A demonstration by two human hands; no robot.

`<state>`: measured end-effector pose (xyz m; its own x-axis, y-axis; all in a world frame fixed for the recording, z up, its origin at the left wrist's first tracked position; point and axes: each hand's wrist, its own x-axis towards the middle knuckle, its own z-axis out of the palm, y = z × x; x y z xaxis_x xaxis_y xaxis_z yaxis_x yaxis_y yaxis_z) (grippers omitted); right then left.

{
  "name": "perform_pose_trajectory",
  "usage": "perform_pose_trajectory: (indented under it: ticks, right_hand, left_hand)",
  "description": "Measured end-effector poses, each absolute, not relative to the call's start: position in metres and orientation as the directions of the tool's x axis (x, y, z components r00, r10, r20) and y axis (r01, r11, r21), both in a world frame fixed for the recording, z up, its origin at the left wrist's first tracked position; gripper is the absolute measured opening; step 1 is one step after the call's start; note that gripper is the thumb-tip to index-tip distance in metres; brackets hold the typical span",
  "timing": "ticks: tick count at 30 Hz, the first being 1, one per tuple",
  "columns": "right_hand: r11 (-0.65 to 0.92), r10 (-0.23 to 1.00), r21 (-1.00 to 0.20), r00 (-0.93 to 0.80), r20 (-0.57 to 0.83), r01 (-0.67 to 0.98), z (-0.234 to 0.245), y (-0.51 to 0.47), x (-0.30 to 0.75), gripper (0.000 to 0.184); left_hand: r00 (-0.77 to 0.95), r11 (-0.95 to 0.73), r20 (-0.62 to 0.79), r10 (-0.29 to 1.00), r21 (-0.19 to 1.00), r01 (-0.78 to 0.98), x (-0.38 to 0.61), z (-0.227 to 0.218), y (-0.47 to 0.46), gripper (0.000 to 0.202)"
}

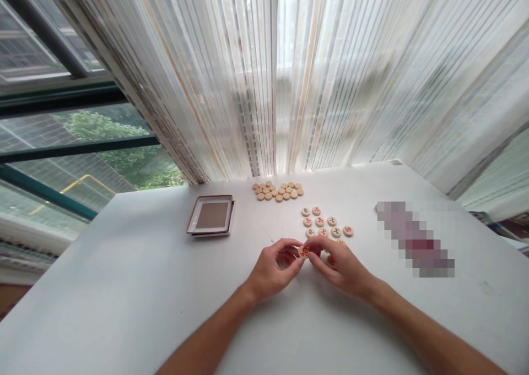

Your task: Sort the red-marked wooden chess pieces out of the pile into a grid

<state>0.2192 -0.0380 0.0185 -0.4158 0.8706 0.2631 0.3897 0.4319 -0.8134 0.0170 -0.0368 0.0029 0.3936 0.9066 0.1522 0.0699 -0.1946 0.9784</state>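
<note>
Between my two hands is a round wooden xiangqi piece (pixel 303 252) with a red character facing up. My left hand (pixel 276 270) pinches its left side with thumb and fingers. On its right side, the thumb and fingers of my right hand (pixel 336 262) close on the same piece. Just beyond my hands lie several face-up xiangqi pieces (pixel 319 221) in loose rows, some with red characters, some with dark ones. My right hand partly covers the nearest of them. Farther back, several pieces (pixel 279 197) lie with plain sides up in a cluster.
A shallow brown-rimmed box (pixel 230 221) stands at the back left of the white table (pixel 136 276). On the right lies a long pixelated object (pixel 415 240), its kind unclear. Striped sheer curtains (pixel 264 77) hang along the table's far edge, with a window (pixel 82 132) at left.
</note>
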Motion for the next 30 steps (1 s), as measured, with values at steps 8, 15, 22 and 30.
perform_pose_trajectory:
  ticks: [8, 15, 22, 30]
  right_hand:
    - [0.433, 0.876, -0.802, -0.402, 0.267, 0.411, 0.017, -0.037, 0.219, 0.01]
    - [0.435, 0.886, -0.78, -0.367, 0.282, 0.45, 0.015, -0.036, 0.219, 0.016]
    - [0.46, 0.868, -0.785, -0.396, 0.299, 0.415, 0.018, -0.038, 0.218, 0.016]
    - [0.484, 0.875, -0.743, -0.255, 0.412, 0.461, 0.022, -0.027, 0.231, 0.019]
  left_hand:
    - [0.437, -0.253, 0.184, 0.88, 0.962, 0.106, 0.018, 0.004, -0.038, 0.03]
    - [0.457, -0.291, 0.197, 0.867, 0.946, 0.143, 0.018, 0.005, -0.039, 0.027]
    - [0.441, -0.309, 0.217, 0.871, 0.94, 0.147, 0.018, 0.004, -0.039, 0.027]
    - [0.371, -0.348, 0.252, 0.894, 0.911, 0.221, 0.018, 0.004, -0.039, 0.026]
